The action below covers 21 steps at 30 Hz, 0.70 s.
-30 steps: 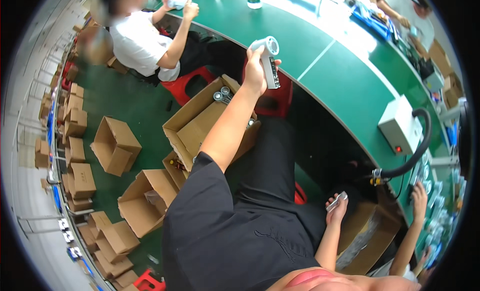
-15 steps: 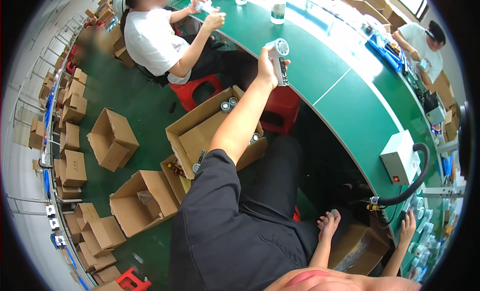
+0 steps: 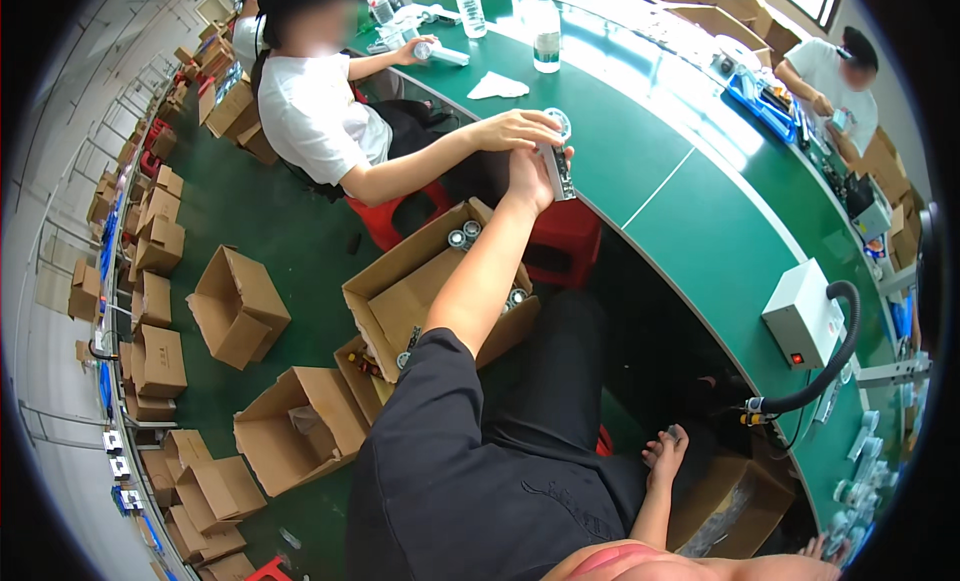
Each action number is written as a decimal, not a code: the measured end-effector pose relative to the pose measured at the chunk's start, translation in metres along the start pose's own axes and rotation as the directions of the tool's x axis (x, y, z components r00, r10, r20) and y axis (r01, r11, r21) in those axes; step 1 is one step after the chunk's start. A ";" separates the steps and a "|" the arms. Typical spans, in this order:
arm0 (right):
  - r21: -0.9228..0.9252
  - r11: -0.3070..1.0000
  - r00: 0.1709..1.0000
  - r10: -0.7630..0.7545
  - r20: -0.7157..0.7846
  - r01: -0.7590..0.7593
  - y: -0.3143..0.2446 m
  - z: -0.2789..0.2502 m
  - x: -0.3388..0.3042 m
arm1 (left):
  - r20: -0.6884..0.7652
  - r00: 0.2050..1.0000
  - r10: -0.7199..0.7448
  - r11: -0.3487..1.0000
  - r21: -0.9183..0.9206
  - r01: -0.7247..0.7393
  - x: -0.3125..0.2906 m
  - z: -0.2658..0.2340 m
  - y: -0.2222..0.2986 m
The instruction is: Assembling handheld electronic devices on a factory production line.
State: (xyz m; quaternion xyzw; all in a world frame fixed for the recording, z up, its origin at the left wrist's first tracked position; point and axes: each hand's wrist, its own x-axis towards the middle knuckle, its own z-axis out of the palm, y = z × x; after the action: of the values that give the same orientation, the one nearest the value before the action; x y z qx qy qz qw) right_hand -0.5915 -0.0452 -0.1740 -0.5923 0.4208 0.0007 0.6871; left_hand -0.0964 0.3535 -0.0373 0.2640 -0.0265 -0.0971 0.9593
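Observation:
My left hand (image 3: 528,179) is stretched out to the edge of the green curved table (image 3: 700,221) and grips a grey cylindrical part (image 3: 560,166) with a round clear end. A co-worker in a white shirt (image 3: 310,116) sits on a red stool and has a hand (image 3: 515,131) on the top of the same part. My right hand (image 3: 665,453) hangs low by my lap, fingers spread and nothing in them, above a brown carton (image 3: 735,496).
An open carton (image 3: 400,291) holding several round parts stands on the floor under my left arm. Many more open cartons (image 3: 235,306) lie to the left. On the table are a white box with a black hose (image 3: 805,316), water bottles (image 3: 545,31) and another person (image 3: 835,76).
My left hand carried the part further out, and the co-worker's hand now rests on it. My right hand let go of a small pale object and sank lower with its fingers spread.

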 end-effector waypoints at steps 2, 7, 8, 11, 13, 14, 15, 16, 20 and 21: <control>0.006 1.000 1.000 0.004 -0.010 -0.004 -0.001 -0.003 0.000 | -0.035 0.989 0.147 0.989 -0.029 -0.148 -0.001 0.016 -0.004; 0.022 1.000 1.000 0.005 -0.016 -0.004 0.000 -0.007 0.001 | -0.323 0.926 0.196 0.967 -0.096 -0.238 -0.023 0.010 -0.018; 0.036 0.999 1.000 0.007 -0.015 -0.006 -0.001 -0.004 0.003 | -0.466 0.864 0.189 0.978 0.012 -0.207 -0.031 0.000 -0.035; 0.061 0.998 0.999 0.014 0.031 -0.015 -0.001 0.002 0.006 | -0.289 0.864 0.412 0.774 0.612 -0.164 -0.087 -0.063 -0.114; 0.084 0.996 0.997 0.022 0.077 -0.028 -0.001 0.005 0.011 | -0.063 0.930 0.361 0.350 0.934 -0.073 -0.139 -0.099 -0.162; 0.111 0.994 0.999 0.018 0.038 -0.022 -0.001 -0.010 0.014 | 0.179 0.938 0.297 0.012 0.981 -0.191 -0.153 -0.077 -0.183; 0.125 0.992 1.000 0.023 0.002 -0.023 0.001 -0.024 0.019 | 0.394 0.904 0.164 -0.319 0.889 -0.330 -0.163 -0.046 -0.192; 0.094 0.995 1.000 -0.025 0.009 0.024 0.002 -0.033 0.027 | 0.397 0.905 0.153 -0.322 0.886 -0.334 -0.164 -0.030 -0.190; -0.026 0.966 0.966 -0.256 -0.040 0.255 0.023 -0.100 0.089 | 0.022 0.999 0.032 -0.366 0.931 -0.008 -0.164 -0.021 -0.191; -0.016 0.968 0.966 -0.251 -0.067 0.250 0.028 -0.111 0.105 | 0.012 1.000 0.013 -0.382 0.924 -0.006 -0.162 -0.026 -0.189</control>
State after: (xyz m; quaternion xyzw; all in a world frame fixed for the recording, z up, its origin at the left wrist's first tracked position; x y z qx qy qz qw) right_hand -0.6017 -0.1798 -0.2515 -0.6430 0.3659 -0.1048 0.6646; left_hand -0.2853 0.2399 -0.1558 0.9440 -0.0956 -0.0230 0.3149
